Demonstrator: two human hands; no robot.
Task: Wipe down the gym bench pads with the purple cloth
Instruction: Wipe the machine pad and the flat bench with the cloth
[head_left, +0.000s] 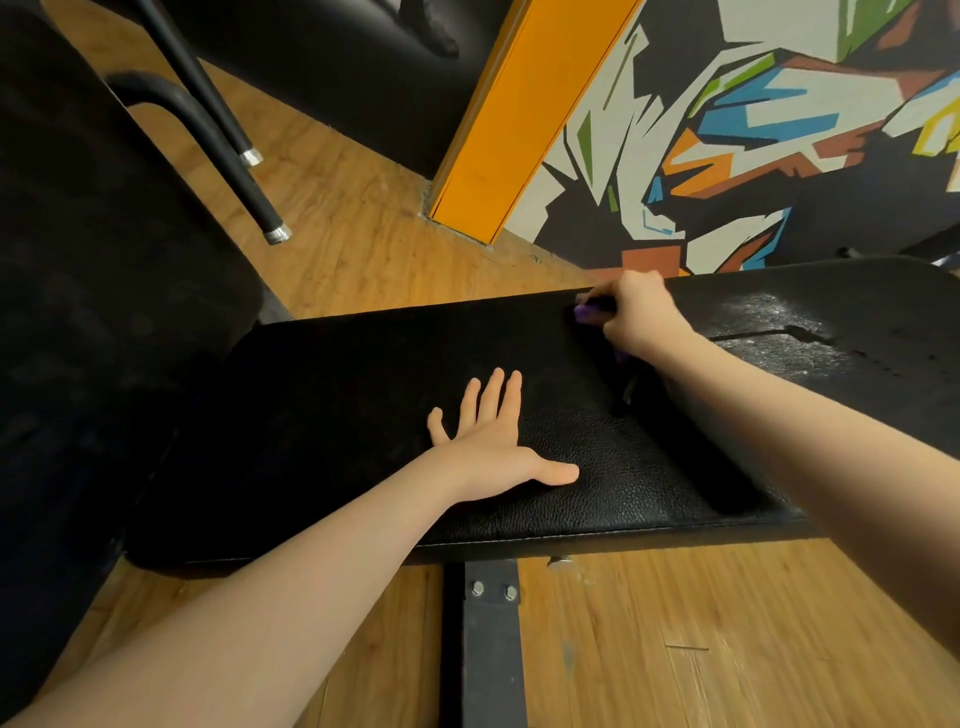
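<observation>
Two bare hands on black textured-leather bench pad
Left hand lies flat, fingers spread; right hand clenches crumpled purple cloth against the pad's far edge, cloth mostly hidden

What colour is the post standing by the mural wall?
Orange; the post shows clearly in the head view, rising from the wooden floor.

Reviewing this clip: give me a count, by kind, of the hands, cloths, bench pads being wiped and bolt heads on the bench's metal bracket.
Hands: 2, left hand flat on the pad, right hand gripping the cloth
Purple cloth: 1
Bench pads: 2, near pad and far pad
Bolt heads on bracket: 2
Total: 7
</observation>
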